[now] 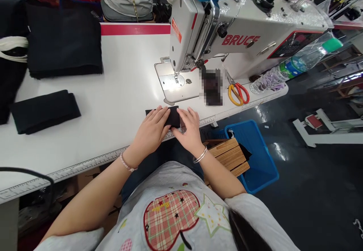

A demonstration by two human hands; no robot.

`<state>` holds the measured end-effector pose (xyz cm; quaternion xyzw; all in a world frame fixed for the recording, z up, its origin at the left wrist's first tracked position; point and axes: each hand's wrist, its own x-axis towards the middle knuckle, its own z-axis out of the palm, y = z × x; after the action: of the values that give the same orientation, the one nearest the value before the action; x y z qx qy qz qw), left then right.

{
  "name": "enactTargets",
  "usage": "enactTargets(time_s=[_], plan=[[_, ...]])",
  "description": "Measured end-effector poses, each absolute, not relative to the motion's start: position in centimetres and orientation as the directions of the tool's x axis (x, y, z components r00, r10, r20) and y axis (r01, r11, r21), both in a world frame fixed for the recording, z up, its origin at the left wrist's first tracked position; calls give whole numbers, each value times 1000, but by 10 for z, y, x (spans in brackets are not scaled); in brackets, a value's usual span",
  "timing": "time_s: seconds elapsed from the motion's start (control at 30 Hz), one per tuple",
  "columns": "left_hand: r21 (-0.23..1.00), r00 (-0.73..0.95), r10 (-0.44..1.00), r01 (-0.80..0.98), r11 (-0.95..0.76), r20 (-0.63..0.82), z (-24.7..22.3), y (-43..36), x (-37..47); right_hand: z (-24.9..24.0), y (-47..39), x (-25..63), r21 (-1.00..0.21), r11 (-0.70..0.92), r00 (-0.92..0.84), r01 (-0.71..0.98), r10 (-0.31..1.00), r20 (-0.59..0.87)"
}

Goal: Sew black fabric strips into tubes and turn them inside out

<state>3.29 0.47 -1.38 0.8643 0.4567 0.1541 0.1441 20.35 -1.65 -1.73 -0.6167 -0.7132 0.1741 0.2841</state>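
Observation:
A small folded black cloth (173,117) lies at the front edge of the white sewing table (127,80), below the needle plate. My left hand (151,130) rests flat over its left part, fingers extended and pressed together. On the right end of the cloth, my right hand (189,128) has its thumb and fingers around the edge, gripping it. The sewing machine (193,35) stands just beyond, with its presser foot (176,78) behind the cloth and nothing under it that I can make out.
Folded black fabric (65,41) and a smaller folded piece (47,111) lie left. Scissors (238,94), a blurred dark object (213,88) and a bottle (295,67) are right. A blue bin (263,167) and wooden stool (229,154) stand below.

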Motion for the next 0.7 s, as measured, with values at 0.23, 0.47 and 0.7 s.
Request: enactTargets(time_s=[0.23, 0.47, 0.7], plan=[[372, 534, 827, 742, -557, 175, -20, 5, 32, -28, -16, 190, -416, 153, -40, 896, 963, 268], [306, 540, 821, 762, -571, 186, -27, 5, 34, -37, -3, 195, -290, 224, -103, 930, 920, 378], [302, 547, 815, 758, -579, 191, -28, 4, 35, -32, 8, 198, -319, 229, -148, 920, 955, 258]])
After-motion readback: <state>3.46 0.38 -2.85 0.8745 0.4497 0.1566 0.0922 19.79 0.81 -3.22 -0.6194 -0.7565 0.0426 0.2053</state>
